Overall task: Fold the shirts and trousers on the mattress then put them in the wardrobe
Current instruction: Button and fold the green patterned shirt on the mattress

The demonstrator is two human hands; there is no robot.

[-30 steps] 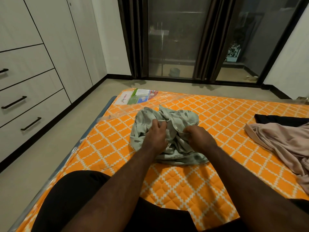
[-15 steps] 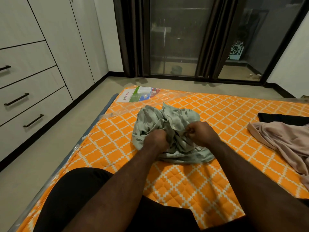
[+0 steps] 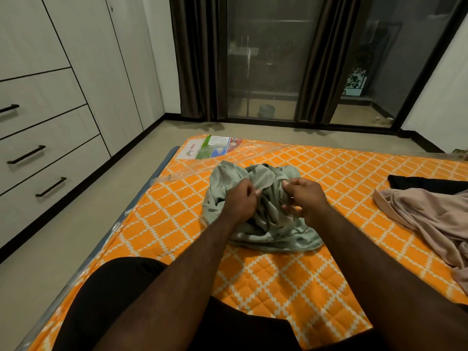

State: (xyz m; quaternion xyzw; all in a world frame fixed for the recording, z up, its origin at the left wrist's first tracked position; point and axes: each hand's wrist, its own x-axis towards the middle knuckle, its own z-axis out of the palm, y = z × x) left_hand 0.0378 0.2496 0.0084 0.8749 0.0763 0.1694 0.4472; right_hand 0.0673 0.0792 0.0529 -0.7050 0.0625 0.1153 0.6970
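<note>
Soft matt green cloth shirt (image 3: 266,224) on quilted orange mattress (image 3: 278,274) under glossy plastic wrap (image 3: 192,171).

One printed label (image 3: 210,150) here, lying at the far corner of the orange mattress (image 3: 329,173) under clear plastic wrap (image 3: 192,171). Red script runs across its white panel, with green and blue panels beside it, all angled and too small to read.
</note>
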